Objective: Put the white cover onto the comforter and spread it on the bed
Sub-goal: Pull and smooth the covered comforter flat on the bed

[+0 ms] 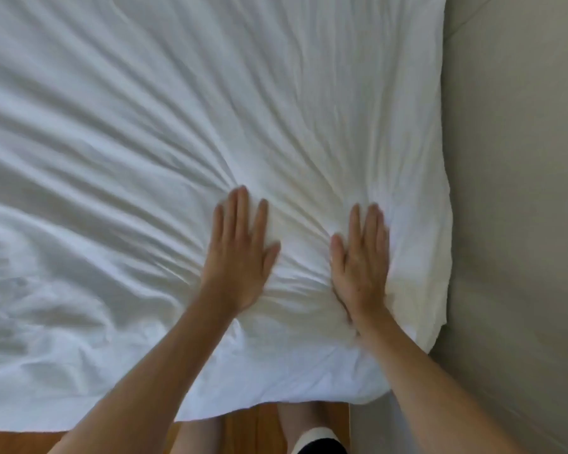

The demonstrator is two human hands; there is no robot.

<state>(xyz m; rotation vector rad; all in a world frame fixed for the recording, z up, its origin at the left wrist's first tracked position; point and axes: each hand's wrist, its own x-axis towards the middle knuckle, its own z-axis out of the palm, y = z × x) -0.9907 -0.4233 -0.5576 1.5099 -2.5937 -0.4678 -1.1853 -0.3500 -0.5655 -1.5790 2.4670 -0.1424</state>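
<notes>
The white cover (177, 126) fills the frame from the upper left to right of centre, lying wrinkled over the bed (512, 191), whose grey-beige surface shows as a strip down the right side. Its near corner hangs off the bed's edge at lower centre, above a wooden floor (253, 427). Creases fan outward from the 2 hands. The left hand (240, 253) and right hand (361, 260) lie flat, fingers straight, pressing the fabric just beside each other. The bedding looks soft, light and puffy; pinching the corner and the right edge would likely spread it best.
</notes>
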